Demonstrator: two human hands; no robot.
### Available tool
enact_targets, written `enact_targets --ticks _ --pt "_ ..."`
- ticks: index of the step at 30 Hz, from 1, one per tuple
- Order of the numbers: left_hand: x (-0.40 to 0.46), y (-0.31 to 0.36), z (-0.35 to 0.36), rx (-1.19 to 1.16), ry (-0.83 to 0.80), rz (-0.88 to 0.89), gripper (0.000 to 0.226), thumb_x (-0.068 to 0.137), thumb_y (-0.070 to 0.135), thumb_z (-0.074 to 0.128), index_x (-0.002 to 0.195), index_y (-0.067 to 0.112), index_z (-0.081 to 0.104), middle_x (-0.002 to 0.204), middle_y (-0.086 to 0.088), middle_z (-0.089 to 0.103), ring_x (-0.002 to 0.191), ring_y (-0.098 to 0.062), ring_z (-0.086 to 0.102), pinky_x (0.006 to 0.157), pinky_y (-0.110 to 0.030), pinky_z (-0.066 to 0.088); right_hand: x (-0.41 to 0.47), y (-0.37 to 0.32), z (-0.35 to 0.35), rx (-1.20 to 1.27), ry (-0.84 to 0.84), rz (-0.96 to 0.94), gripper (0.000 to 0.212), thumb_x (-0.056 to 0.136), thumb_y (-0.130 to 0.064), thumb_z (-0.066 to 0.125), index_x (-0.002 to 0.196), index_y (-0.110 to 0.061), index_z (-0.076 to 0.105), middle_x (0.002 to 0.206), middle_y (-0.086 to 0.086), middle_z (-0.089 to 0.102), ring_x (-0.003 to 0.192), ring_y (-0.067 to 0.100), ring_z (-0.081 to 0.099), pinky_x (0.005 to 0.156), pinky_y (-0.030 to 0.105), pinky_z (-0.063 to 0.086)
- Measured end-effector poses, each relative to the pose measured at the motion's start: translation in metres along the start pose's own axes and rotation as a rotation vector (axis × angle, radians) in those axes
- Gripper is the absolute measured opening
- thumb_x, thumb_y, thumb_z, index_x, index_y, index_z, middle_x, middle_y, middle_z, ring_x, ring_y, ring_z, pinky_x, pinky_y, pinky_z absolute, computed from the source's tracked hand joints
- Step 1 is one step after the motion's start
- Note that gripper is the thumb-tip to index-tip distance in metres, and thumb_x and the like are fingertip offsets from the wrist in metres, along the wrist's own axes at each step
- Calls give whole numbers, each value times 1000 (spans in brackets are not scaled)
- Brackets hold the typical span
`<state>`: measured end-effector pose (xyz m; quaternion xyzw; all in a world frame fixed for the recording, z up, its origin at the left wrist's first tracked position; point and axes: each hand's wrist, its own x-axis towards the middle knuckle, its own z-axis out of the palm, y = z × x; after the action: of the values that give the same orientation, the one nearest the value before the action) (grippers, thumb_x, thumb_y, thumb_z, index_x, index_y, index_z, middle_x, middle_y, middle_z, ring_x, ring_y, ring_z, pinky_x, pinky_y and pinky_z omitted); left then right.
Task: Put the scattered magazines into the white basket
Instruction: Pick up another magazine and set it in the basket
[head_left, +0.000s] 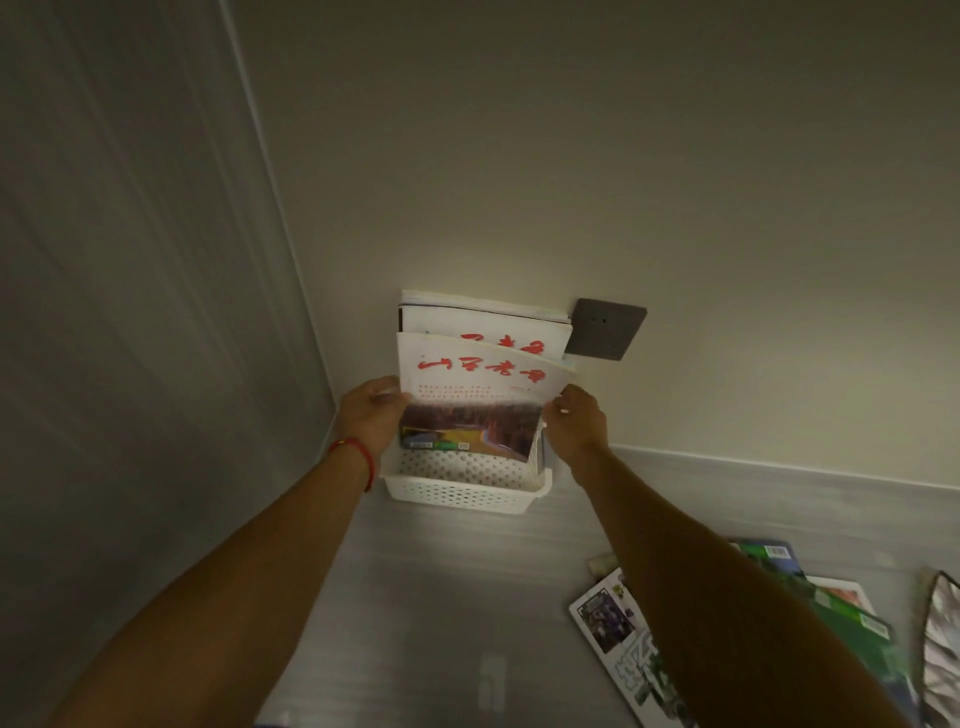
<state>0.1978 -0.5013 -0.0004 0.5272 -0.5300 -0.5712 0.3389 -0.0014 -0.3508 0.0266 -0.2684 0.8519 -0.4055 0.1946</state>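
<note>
A magazine with red lettering (480, 395) is being held upright, its long axis vertical and its lower edge dipping inside the white basket (465, 491), in front of the magazines already standing there (483, 325). It is being pinched at its side edges, the left hand (371, 413) at the left edge and the right hand (576, 418) at the right, both equally near; each grip is pressed together on the paper. The basket is sitting on the floor against the wall. Right of the basket, a dark wall socket (605, 328) is being partly hidden. Nearer the viewer and well right of the basket, more scattered magazines (618, 623) are lying on the floor.
</note>
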Motion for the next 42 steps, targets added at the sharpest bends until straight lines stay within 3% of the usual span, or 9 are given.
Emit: enact_targets --ticks 6,10,13,15,21,26,32,37,42 --pt "-6 -5 0 -19 -104 -39 57 84 -4 58 138 14 48 128 -9 65 116 -24 61 105 -41 47 -11 16 -25 106 -184 56 39 95 -12 57 134 -12 50 134 10 59 116 30 61 99 48 51" --pt "-48 -13 4 83 -83 165 37 83 -17 48 105 8 66 103 -7 67 85 2 64 69 -2 45 -42 68 -55 -139 -237 -15 33 95 -9 53 128 -11 59 127 11 62 112 28 62 100 45 50" --pt "-95 -40 16 153 -108 205 41 82 -20 49 116 -1 62 117 -16 64 96 -23 59 80 -22 51 -73 127 -88 -392 -234 10 33 95 -12 53 127 -14 60 126 6 62 113 25 60 98 30 44" --pt "-132 -63 29 314 -202 224 44 80 -16 54 118 6 63 122 -13 64 101 -29 62 91 -35 50 -96 169 -111 -463 -223 114 36 93 -15 55 128 -14 58 129 10 59 116 29 57 97 33 43" --pt "-244 -115 88 726 -661 424 60 73 -6 55 130 14 61 135 -9 58 127 -24 53 109 -10 25 -164 254 -160 -684 -104 352 61 89 -47 57 140 -23 33 143 12 37 136 35 34 110 56 31" --pt "-295 -148 131 971 -837 436 69 86 8 49 149 31 33 162 2 16 151 -16 14 121 -22 15 -184 288 -193 -586 -112 298 81 82 -52 65 145 -23 24 145 13 35 136 34 34 107 55 35" --pt "-328 -160 161 1184 -966 407 69 89 16 52 152 27 26 164 -2 10 152 -21 9 124 -35 15 -175 296 -209 -626 -115 258 68 76 -51 73 127 -17 43 125 8 51 115 24 54 97 42 49" --pt "-318 -115 173 1070 -798 513 65 90 19 53 151 25 29 159 -7 26 145 -24 28 118 -34 31 -169 274 -241 -457 -307 -71 15 94 -31 59 103 -33 48 91 -12 62 86 5 66 73 22 53" --pt "-303 -46 189 920 -485 973 77 89 53 55 153 29 19 161 -5 21 148 -22 18 123 -40 15 -154 200 -278 -447 -412 -441 19 90 -38 64 109 -34 65 104 -18 69 85 -3 63 77 20 53"
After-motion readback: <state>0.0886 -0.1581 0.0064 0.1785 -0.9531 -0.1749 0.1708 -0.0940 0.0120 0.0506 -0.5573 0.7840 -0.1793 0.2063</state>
